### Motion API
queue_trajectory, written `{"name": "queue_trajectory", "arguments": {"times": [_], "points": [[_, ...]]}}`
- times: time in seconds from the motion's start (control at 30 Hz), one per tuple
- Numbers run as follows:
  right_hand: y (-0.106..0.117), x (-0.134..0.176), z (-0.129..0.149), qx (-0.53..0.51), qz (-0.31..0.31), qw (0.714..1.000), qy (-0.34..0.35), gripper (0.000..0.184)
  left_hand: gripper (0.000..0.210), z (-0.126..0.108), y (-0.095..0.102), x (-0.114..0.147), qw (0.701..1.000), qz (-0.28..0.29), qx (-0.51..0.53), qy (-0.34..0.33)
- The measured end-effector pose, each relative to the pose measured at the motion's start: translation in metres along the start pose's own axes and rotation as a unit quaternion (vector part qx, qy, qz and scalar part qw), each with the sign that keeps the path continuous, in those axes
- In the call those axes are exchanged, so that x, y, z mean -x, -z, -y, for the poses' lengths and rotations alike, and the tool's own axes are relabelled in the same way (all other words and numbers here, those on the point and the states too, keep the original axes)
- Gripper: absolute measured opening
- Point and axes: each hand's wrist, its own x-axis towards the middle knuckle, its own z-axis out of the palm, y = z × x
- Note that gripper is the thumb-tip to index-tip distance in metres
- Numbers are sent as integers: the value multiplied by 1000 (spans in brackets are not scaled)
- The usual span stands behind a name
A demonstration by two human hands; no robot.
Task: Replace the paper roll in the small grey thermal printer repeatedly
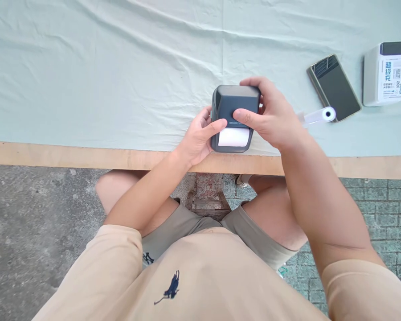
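Both hands hold a small dark label printer [235, 100] just above the table's near edge. White label paper [233, 137] shows in the opening at its lower end. My left hand [200, 136] grips the left side, its thumb lying by the lettering on the lid. My right hand [270, 113] wraps round the right side, with the thumb on the lid and the fingers behind the far right corner. The undersides of the fingers are mostly hidden by the printer.
A pale cloth [103, 80] covers the table, leaving a bare wooden front edge [70, 154]. To the right lie a dark phone [337, 87] and a clear-white tube-like item [316, 117], partly behind my right wrist. A white box-shaped power bank [384, 76] stands farther right.
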Motion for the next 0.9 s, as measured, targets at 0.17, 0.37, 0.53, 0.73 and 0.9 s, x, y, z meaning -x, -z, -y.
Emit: {"name": "queue_trajectory", "arguments": {"times": [0.17,0.37,0.53,0.73,0.9], "points": [[-6,-1,-11,10,-29,999,32,63,85,0,0,-1,1000,8,6,-6],[-7,8,-17,-14,-35,999,18,63,36,3,4,-6,999,-6,41,3],[6,14,-23,-123,65,990,14,130,39,5,6,-6,1000,-27,12,-10],[29,19,-2,-20,34,996,81,105,41,6,9,-8,1000,-14,13,-20],[18,0,17,96,-274,952,91,34,46,7,10,-8,1000,-23,3,-10]]}}
